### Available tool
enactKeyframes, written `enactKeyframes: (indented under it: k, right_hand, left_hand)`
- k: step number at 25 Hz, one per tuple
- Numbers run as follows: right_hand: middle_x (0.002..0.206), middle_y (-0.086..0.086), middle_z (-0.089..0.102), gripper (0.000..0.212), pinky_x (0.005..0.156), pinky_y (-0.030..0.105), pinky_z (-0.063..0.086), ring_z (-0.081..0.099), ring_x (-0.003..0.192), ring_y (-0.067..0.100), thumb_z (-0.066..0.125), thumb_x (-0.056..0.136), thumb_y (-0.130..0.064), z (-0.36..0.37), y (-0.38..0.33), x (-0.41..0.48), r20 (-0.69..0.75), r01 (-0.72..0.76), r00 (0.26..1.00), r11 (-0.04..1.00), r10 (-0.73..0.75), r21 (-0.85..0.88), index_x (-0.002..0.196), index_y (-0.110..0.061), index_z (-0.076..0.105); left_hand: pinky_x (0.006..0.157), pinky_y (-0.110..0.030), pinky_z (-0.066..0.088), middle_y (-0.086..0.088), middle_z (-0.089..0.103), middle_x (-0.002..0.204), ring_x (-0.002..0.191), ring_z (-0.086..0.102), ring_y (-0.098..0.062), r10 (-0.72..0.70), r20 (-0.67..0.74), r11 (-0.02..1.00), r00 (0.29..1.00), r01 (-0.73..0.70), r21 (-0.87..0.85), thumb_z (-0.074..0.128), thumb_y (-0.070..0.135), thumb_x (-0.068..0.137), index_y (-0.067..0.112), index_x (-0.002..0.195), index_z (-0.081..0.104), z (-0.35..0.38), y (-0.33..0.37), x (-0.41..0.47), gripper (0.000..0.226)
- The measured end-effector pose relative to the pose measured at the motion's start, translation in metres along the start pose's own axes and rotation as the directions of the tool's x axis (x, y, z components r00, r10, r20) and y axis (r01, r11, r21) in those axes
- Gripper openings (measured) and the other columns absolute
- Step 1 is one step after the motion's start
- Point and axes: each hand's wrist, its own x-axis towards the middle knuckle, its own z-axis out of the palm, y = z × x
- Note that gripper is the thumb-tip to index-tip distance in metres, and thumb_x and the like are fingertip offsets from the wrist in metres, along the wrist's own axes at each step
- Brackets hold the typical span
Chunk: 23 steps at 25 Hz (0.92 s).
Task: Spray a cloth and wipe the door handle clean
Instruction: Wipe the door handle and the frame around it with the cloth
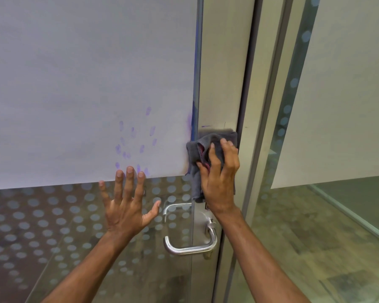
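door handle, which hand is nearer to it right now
Right, narrowly. The right hand presses a grey cloth on the metal door frame directly above the door handle. The left hand is spread on the glass, up and left of it.

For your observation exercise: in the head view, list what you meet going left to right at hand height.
Purple fingerprints → left hand → grey cloth → right hand → door frame → side glass panel.
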Motion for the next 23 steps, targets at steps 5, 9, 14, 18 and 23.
enactKeyframes:
  k: [5, 9, 14, 18, 23]
  right_hand:
    - [0.141, 0.010, 0.040, 0.037, 0.115, 0.048, 0.030, 0.036, 0.135, 0.030, 0.054, 0.096, -0.014, -0.010, 0.000, -0.028, 0.035, 0.061, 0.998, 0.995, -0.059, -0.078, 0.131, -0.003, 0.053]
    - [0.137, 0.008, 0.041, 0.030, 0.118, 0.044, 0.022, 0.038, 0.131, 0.031, 0.055, 0.089, -0.009, -0.024, -0.006, -0.087, 0.178, -0.030, 0.983, 0.996, 0.044, -0.081, 0.115, 0.002, 0.067]
    - [0.131, 0.005, 0.044, 0.045, 0.099, 0.037, 0.049, 0.043, 0.124, 0.026, 0.086, 0.063, -0.003, -0.037, -0.008, -0.133, 0.327, -0.207, 0.915, 0.971, 0.236, -0.122, 0.106, -0.003, 0.069]
    - [0.134, 0.004, 0.040, 0.061, 0.103, 0.040, 0.044, 0.040, 0.127, 0.026, 0.082, 0.068, -0.001, -0.025, -0.013, -0.113, 0.235, -0.294, 0.927, 0.955, 0.294, -0.036, 0.121, -0.007, 0.053]
    - [0.145, 0.013, 0.030, 0.055, 0.123, 0.037, 0.007, 0.019, 0.144, 0.025, 0.050, 0.090, -0.018, -0.001, -0.016, -0.038, 0.061, -0.224, 0.973, 0.974, 0.221, 0.037, 0.140, -0.010, 0.028]
  left_hand:
    - [0.117, -0.059, -0.004, -0.008, -0.012, 0.164, 0.151, -0.009, -0.026, 0.000, 0.001, 1.000, 1.000, 0.000, 0.011, 0.044, 0.066, 0.085, 0.014, 0.156, 0.003, 0.000, 0.000, 0.000, 0.097]
    - [0.117, -0.059, -0.005, -0.007, -0.013, 0.164, 0.151, -0.009, -0.026, -0.008, 0.014, 1.000, 1.000, 0.008, 0.002, 0.044, 0.066, 0.086, 0.015, 0.156, 0.002, 0.001, -0.001, -0.001, 0.097]
    - [0.117, -0.059, -0.005, -0.007, -0.013, 0.164, 0.151, -0.009, -0.026, -0.008, 0.020, 1.000, 1.000, 0.008, 0.001, 0.043, 0.066, 0.086, 0.015, 0.156, 0.001, 0.000, 0.000, 0.000, 0.096]
    - [0.117, -0.059, -0.004, -0.006, -0.013, 0.164, 0.151, -0.009, -0.026, -0.007, 0.015, 1.000, 1.000, 0.007, -0.010, 0.046, 0.065, 0.084, 0.015, 0.156, 0.001, 0.000, 0.000, 0.001, 0.099]
    - [0.117, -0.060, -0.003, -0.007, -0.012, 0.164, 0.151, -0.008, -0.026, 0.002, 0.003, 1.000, 1.000, -0.002, -0.002, 0.045, 0.064, 0.084, 0.013, 0.156, 0.004, -0.002, 0.001, 0.001, 0.097]
